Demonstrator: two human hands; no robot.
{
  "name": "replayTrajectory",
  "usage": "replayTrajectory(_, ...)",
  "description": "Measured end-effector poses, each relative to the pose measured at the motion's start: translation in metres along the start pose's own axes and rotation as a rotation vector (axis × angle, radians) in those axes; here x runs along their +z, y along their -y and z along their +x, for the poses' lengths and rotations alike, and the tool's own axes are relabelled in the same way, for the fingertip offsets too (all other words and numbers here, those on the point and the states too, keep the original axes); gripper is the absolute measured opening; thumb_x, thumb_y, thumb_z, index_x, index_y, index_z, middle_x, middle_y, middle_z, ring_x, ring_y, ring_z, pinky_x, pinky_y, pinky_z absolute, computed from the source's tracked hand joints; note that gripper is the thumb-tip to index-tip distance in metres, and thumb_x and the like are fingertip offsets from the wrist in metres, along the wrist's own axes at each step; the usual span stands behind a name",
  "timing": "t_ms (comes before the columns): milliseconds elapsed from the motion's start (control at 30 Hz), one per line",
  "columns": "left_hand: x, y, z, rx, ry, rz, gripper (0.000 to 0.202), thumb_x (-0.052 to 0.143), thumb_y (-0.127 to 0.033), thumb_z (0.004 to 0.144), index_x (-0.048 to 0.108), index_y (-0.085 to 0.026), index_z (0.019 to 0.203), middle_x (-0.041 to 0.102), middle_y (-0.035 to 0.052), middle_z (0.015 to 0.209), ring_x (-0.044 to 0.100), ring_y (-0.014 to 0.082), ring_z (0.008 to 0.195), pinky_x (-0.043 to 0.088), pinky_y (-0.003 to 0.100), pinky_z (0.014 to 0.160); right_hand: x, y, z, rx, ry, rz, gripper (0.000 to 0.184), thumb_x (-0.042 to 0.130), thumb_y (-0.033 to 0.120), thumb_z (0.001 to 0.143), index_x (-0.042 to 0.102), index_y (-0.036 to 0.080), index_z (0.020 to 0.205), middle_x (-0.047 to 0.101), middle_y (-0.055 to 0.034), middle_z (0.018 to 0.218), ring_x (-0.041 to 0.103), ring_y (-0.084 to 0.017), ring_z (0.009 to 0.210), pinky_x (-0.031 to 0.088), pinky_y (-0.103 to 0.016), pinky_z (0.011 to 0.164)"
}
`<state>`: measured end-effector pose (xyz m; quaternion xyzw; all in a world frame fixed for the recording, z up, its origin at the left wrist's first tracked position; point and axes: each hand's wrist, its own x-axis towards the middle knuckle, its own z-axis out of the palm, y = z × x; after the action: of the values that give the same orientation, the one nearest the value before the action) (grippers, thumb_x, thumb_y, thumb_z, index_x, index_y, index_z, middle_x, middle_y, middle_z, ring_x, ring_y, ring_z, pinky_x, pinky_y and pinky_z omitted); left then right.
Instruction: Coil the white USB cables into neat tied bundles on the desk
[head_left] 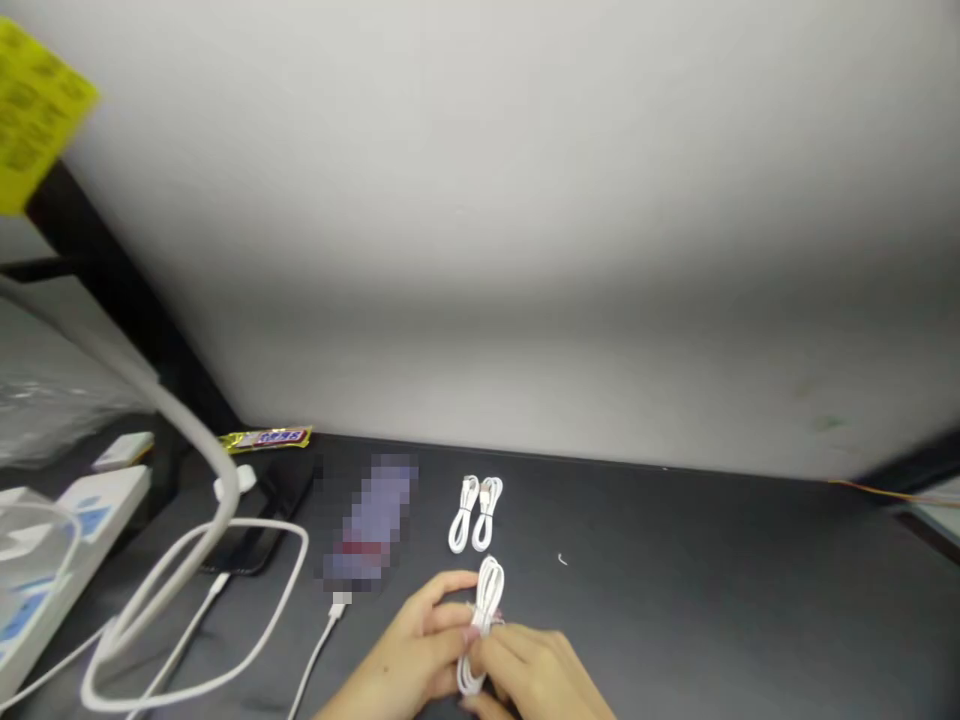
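A coiled white cable (490,588) stands between my two hands at the bottom middle of the head view, over the dark desk. My left hand (416,645) grips the bundle from the left, its fingers curled behind it. From the right, my right hand (529,665) pinches at the middle of the coil; its fingertips partly cover the cable there. Just beyond lie two more white cable bundles, a left one (463,515) and a right one (487,513), side by side and each tied at the middle.
Left of my hands a phone with a blurred screen (371,520) has a white cable plugged in. Behind it are a dark phone (259,530), a yellow snack wrapper (274,438) and a thick looping white cord (191,430). A white scrap (562,559) lies at right.
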<state>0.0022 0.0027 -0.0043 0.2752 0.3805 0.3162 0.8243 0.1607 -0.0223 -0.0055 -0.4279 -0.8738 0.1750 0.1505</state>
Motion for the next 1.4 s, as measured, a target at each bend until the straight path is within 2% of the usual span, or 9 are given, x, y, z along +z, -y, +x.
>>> replayTrajectory(167,-0.003,-0.001,0.004,0.018,-0.039,-0.023,0.053,0.073,-0.029,0.063,0.052,-0.018,0.111,0.064,0.0111,0.102,0.063,0.021,0.086,0.047,0.033,0.076,0.002,-0.004,-0.003,0.012,-0.097,-0.057,0.012,0.047,0.016,0.084,0.055,0.023,0.088,0.063,-0.0009,0.084,0.06,-0.013,0.069,0.039,-0.018,0.054)
replayTrajectory(333,0.002,-0.007,-0.002,-0.025,-0.093,-0.003,0.051,0.068,-0.033,0.067,0.05,-0.017,0.112,0.062,0.0142,0.109,0.061,0.0268,0.096,0.046,0.039,0.082,-0.004,-0.026,-0.005,0.223,-0.282,-0.161,0.021,0.035,0.019,0.091,0.056,0.021,0.088,0.058,-0.003,0.077,0.058,-0.012,0.062,0.04,-0.019,0.054)
replayTrajectory(433,0.003,-0.007,-0.003,-0.043,-0.086,0.024,0.047,0.069,-0.033,0.066,0.052,-0.016,0.106,0.062,0.0154,0.108,0.062,0.0273,0.093,0.048,0.039,0.077,-0.009,-0.044,-0.004,0.346,-0.371,-0.217,0.02,0.036,0.024,0.092,0.056,0.022,0.09,0.059,-0.0035,0.081,0.061,-0.014,0.065,0.042,-0.02,0.054)
replayTrajectory(633,0.005,-0.006,-0.001,-0.023,-0.104,0.043,0.04,0.067,-0.032,0.066,0.054,-0.016,0.1,0.063,0.0123,0.099,0.063,0.024,0.086,0.05,0.038,0.072,-0.014,-0.06,-0.006,0.442,-0.384,-0.291,0.02,0.037,0.024,0.09,0.056,0.024,0.096,0.058,-0.004,0.089,0.062,-0.014,0.065,0.044,-0.02,0.047)
replayTrajectory(800,0.005,-0.006,0.0,-0.031,-0.091,0.036,0.036,0.068,-0.031,0.064,0.055,-0.016,0.094,0.064,0.0097,0.092,0.063,0.0217,0.08,0.05,0.036,0.069,-0.006,-0.046,0.002,0.346,-0.511,-0.358,0.03,0.041,0.027,0.088,0.051,0.019,0.115,0.056,-0.0112,0.103,0.06,-0.022,0.084,0.051,-0.029,0.061)
replayTrajectory(967,0.005,-0.002,0.004,-0.012,-0.103,0.048,0.034,0.068,-0.031,0.061,0.054,-0.016,0.088,0.062,0.0062,0.085,0.062,0.0177,0.069,0.05,0.034,0.064,0.007,-0.026,0.015,0.242,-0.459,-0.426,0.039,0.047,0.022,0.084,0.048,0.022,0.124,0.051,-0.0111,0.122,0.049,-0.029,0.1,0.043,-0.045,0.081)
replayTrajectory(1067,0.004,-0.001,0.005,-0.007,-0.097,0.071,0.033,0.067,-0.034,0.062,0.055,-0.016,0.087,0.061,0.0044,0.082,0.061,0.0153,0.065,0.05,0.032,0.061,0.009,-0.022,0.018,0.278,-0.464,-0.403,0.035,0.05,0.021,0.082,0.053,0.026,0.117,0.051,-0.0086,0.122,0.046,-0.03,0.102,0.04,-0.046,0.082)
replayTrajectory(1233,0.002,0.001,0.006,0.007,-0.095,0.09,0.034,0.068,-0.036,0.062,0.055,-0.017,0.087,0.058,0.0033,0.08,0.058,0.0131,0.059,0.05,0.03,0.056,0.009,-0.024,0.014,0.273,-0.414,-0.392,0.012,0.049,0.02,0.083,0.059,0.024,0.087,0.058,-0.006,0.089,0.049,-0.025,0.084,0.037,-0.039,0.071)
replayTrajectory(1400,0.0,0.007,0.011,0.035,-0.135,0.161,0.043,0.067,-0.044,0.062,0.053,-0.017,0.091,0.057,0.006,0.089,0.059,0.0136,0.058,0.05,0.029,0.049,0.014,-0.025,0.01,0.198,-0.447,-0.351,0.022,0.038,0.017,0.088,0.056,0.021,0.076,0.057,-0.0049,0.076,0.048,-0.022,0.074,0.033,-0.035,0.067)
